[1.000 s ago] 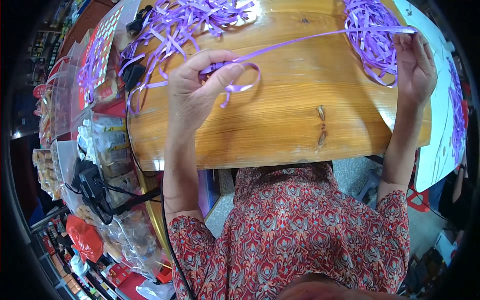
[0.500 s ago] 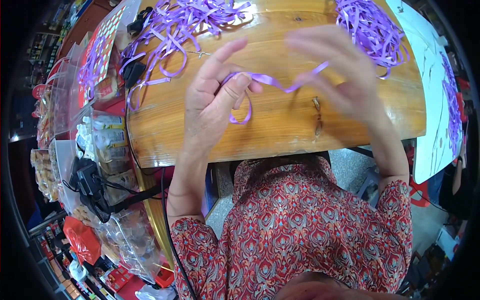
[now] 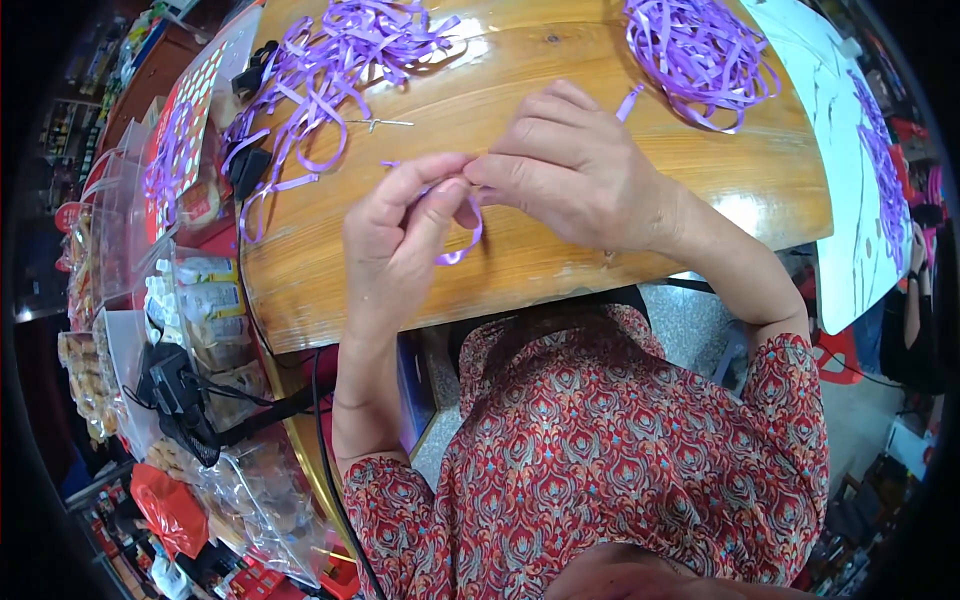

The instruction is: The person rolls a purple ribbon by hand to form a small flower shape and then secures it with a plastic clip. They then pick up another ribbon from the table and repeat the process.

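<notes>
My left hand (image 3: 395,240) and my right hand (image 3: 575,170) meet over the wooden table (image 3: 560,270), fingertips touching. Between them they pinch a thin purple ribbon (image 3: 462,250), which curls in a small loop under my left fingers. A short end of the ribbon sticks out behind my right hand toward a heap of purple ribbon (image 3: 700,55) at the back right. A looser pile of cut purple ribbon strips (image 3: 330,70) lies at the back left, a thin metal pin or needle-like piece (image 3: 380,124) beside it.
A white sheet with more purple ribbon (image 3: 865,170) lies to the right of the table. On the left stand clear bags of packaged goods (image 3: 190,300), black cables (image 3: 180,395) and a red card with purple pieces (image 3: 185,130). Another person's arm (image 3: 915,270) shows at far right.
My right hand came in from the far right to the middle and met my left hand. The long stretched ribbon is now gathered into a small loop between the fingers.
</notes>
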The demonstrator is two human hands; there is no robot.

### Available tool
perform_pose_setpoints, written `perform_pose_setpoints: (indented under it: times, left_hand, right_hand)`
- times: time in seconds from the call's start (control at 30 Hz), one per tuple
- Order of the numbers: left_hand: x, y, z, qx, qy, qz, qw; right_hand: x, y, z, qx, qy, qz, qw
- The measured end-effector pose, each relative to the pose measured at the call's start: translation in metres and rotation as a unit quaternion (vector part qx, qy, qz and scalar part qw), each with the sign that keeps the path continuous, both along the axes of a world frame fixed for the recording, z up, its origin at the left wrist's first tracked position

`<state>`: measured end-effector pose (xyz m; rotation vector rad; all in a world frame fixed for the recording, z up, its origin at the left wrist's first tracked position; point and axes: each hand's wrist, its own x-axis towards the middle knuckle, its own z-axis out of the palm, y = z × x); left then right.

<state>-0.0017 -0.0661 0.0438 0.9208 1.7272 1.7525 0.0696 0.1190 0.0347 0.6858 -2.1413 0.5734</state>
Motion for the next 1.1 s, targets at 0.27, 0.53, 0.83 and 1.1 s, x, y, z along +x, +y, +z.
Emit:
perform_pose_setpoints:
  times: [0.27,0.53,0.83,1.1]
  left_hand:
    - [-0.034,-0.048,-0.001,-0.026,0.203,0.125,0.971]
    - [-0.047,-0.064,0.007,-0.084,0.331,0.142,0.929]
    - [-0.060,-0.079,0.014,-0.100,0.464,0.170,0.864]
    - [-0.075,-0.114,-0.006,-0.135,0.342,0.199,0.908]
  right_hand:
    - [0.041,0.057,0.010,-0.140,-0.111,-0.105,0.978]
    - [0.087,0.139,-0.018,-0.399,-0.077,-0.138,0.903]
    - [0.125,0.213,-0.009,-0.608,0.001,-0.009,0.794]
    - [0.142,0.257,-0.018,-0.721,0.026,0.134,0.679]
